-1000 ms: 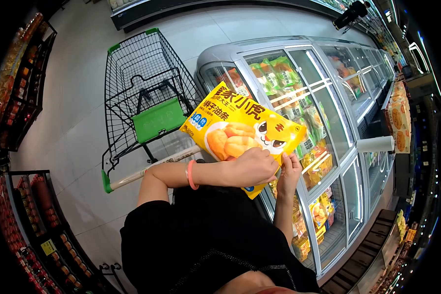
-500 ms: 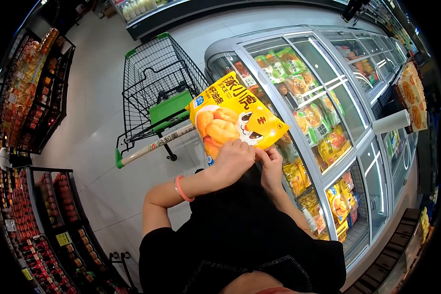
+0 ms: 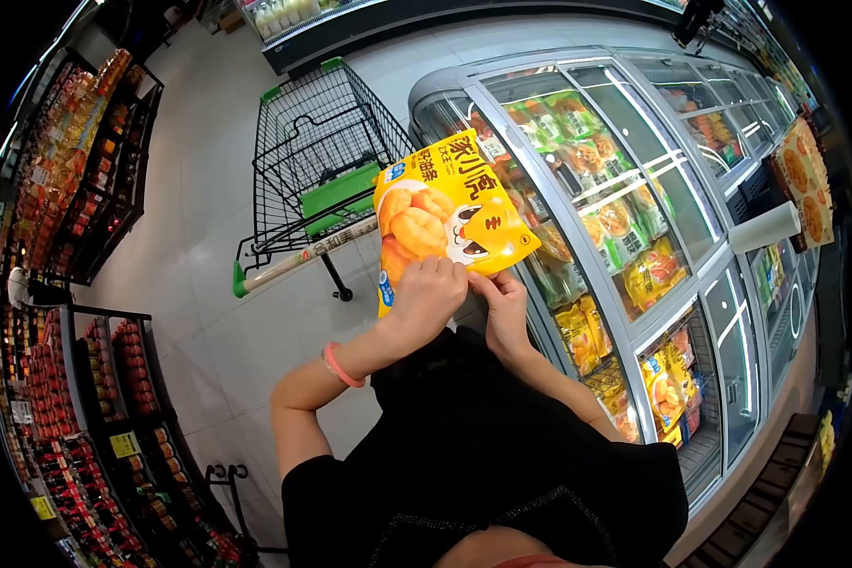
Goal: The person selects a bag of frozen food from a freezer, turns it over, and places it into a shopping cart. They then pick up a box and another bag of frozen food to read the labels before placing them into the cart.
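Observation:
A yellow bag of frozen food [image 3: 464,213], printed with golden dough sticks and a cartoon tiger face, is held up in front of me. My left hand [image 3: 426,298] is closed on its lower edge, with a pink band on the wrist. Close beside it, my right hand [image 3: 500,308] pinches the same edge between thumb and fingers. The bag's front faces up toward me, slightly tilted. Its underside is hidden.
A wire shopping cart [image 3: 317,156] with a green seat flap stands ahead to the left. Along the right runs a glass-topped freezer [image 3: 648,327] holding several bagged foods, among them similar yellow bags [image 3: 667,383]. Stocked shelves [image 3: 114,379] line the left side.
The bag and both hands have shifted a little left in view, and the bag has turned slightly. The cart and freezer appear moved right as the view turned. Both hands keep their grip.

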Available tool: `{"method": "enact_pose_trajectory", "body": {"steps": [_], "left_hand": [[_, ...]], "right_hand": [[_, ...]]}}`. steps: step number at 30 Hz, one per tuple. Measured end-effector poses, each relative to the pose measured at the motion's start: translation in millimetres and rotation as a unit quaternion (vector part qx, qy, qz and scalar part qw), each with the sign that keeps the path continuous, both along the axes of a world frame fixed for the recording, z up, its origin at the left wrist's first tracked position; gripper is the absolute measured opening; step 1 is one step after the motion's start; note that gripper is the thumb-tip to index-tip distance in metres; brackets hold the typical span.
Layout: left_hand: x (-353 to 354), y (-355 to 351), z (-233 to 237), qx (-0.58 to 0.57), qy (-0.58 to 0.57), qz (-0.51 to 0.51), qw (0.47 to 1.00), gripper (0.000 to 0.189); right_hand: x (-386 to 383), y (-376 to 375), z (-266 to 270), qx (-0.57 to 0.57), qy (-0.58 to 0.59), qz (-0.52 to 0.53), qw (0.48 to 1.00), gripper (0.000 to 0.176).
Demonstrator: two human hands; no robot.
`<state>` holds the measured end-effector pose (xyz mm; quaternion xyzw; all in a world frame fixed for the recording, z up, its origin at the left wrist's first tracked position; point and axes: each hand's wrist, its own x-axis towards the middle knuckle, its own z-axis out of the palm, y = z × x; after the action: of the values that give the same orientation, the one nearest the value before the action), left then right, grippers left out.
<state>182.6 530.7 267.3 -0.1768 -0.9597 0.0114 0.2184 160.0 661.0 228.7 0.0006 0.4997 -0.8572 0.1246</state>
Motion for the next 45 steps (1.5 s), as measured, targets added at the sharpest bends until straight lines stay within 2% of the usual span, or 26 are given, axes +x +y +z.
{"method": "enact_pose_trajectory", "body": {"steps": [4, 7, 8, 11, 12, 15, 17, 20, 24, 27, 31, 32, 33, 35, 36, 37, 40, 45], "left_hand": [[-5.5, -10.5, 19.3, -0.042, 0.014, -0.036, 0.998, 0.015], [-4.6, -29.0, 29.4, -0.025, 0.037, -0.068, 0.997, 0.015], [-5.8, -35.2, 31.3, -0.012, 0.042, -0.082, 0.996, 0.016], [-16.7, -53.5, 50.5, -0.001, 0.062, -0.112, 0.992, 0.015], [-18.5, -61.4, 60.7, 0.001, 0.073, -0.119, 0.99, 0.014], [-29.3, -88.7, 87.5, -0.009, 0.1, -0.132, 0.986, 0.017], [-43.7, -105.1, 103.5, -0.013, 0.136, -0.143, 0.98, 0.021], [-68.1, -133.8, 132.7, -0.031, 0.173, -0.151, 0.973, 0.02], [-99.4, -155.9, 172.7, -0.053, 0.187, -0.142, 0.971, 0.018], [-115.9, -157.8, 199.6, -0.086, 0.203, -0.158, 0.962, 0.017], [-116.7, -155.1, 233.8, -0.101, 0.176, -0.164, 0.965, 0.014], [-115.5, -156.0, 243.1, -0.109, 0.164, -0.164, 0.967, 0.013], [-112.6, -155.8, 252.4, -0.109, 0.163, -0.156, 0.968, 0.013], [-103.6, -154.0, 268.4, -0.112, 0.157, -0.14, 0.971, 0.013], [-100.9, -156.1, 274.5, -0.099, 0.157, -0.144, 0.972, 0.012], [-96.6, -156.7, 279.9, -0.071, 0.144, -0.129, 0.979, 0.011], [-88.4, -161.4, 292.3, -0.035, 0.142, -0.121, 0.982, 0.01], [-78.8, -170.3, 306.7, 0.032, 0.157, -0.07, 0.985, 0.012]], "right_hand": [[-6.6, -10.1, 9.3, -0.006, 0.007, 0.01, 1.0, 0.013], [1.2, -19.6, 19.2, 0.015, 0.045, 0.015, 0.999, 0.013], [2.9, -17.2, 17.3, 0.055, 0.091, 0.022, 0.994, 0.012], [-6.5, 1.1, -14.6, 0.087, 0.096, 0.063, 0.99, 0.012], [-13.8, 5.5, -30.9, 0.131, 0.101, 0.043, 0.985, 0.014], [-58.0, 15.7, -70.7, 0.136, 0.043, -0.031, 0.989, 0.019], [-100.9, 16.0, -87.6, 0.156, 0.045, -0.045, 0.986, 0.024], [-154.1, -3.9, -103.8, 0.118, 0.037, -0.046, 0.991, 0.035], [-192.3, -31.4, -93.5, 0.129, 0.05, 0.048, 0.989, 0.049], [-199.0, -44.1, -87.0, 0.133, 0.072, 0.09, 0.984, 0.049], [-195.6, -49.6, -79.0, 0.185, 0.107, 0.101, 0.972, 0.034], [-193.9, -55.1, -79.4, 0.179, 0.152, 0.069, 0.97, 0.032], [-194.1, -57.4, -79.2, 0.255, 0.206, 0.058, 0.943, 0.033], [-183.8, -66.6, -62.1, 0.206, 0.185, 0.09, 0.957, 0.035], [-178.0, -72.1, -50.7, 0.144, 0.141, 0.131, 0.971, 0.033], [-179.4, -76.7, -45.5, 0.134, 0.149, 0.195, 0.96, 0.031], [-170.6, -96.5, -16.7, -0.02, 0.113, 0.231, 0.966, 0.034], [-183.4, -115.5, -8.0, -0.134, 0.06, 0.193, 0.97, 0.031]]}}
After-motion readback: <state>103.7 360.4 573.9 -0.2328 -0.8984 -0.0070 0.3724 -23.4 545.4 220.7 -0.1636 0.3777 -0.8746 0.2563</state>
